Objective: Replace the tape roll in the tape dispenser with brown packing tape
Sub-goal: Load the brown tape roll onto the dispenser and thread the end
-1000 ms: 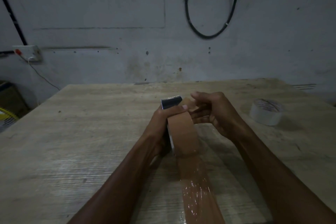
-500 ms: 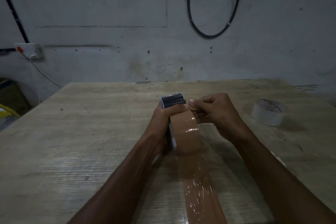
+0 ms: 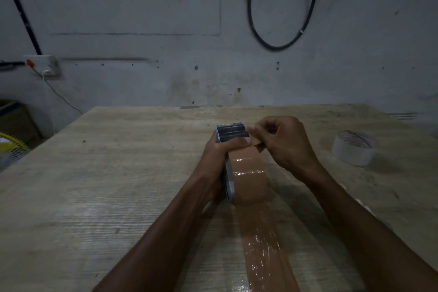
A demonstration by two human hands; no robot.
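A brown tape strip point(image 3: 263, 244) lies along the table's point(image 3: 94, 185) near edge. At mid-table, the left hand point(image 3: 215, 156) grips the tape dispenser point(image 3: 231, 134) carrying the brown packing tape point(image 3: 248, 173); the right hand point(image 3: 282, 142) pinches its free end. A white roll point(image 3: 354, 147) sits near the right edge.

Glossy brown tape roll point(image 3: 248, 173) sits in a shiny dark metal dispenser point(image 3: 233, 131); the worktop point(image 3: 106, 185) is matt, grainy wood; the far wall point(image 3: 166, 19) is rough plaster.

- Left hand point(image 3: 218, 149): bare, no glove, ring or watch visible; short, pale thumbnail.
- Right hand point(image 3: 282, 142): bare, likewise unadorned at fingers and wrist.
- Both forearms: bare to the frame's lower edge; no sleeve in view.
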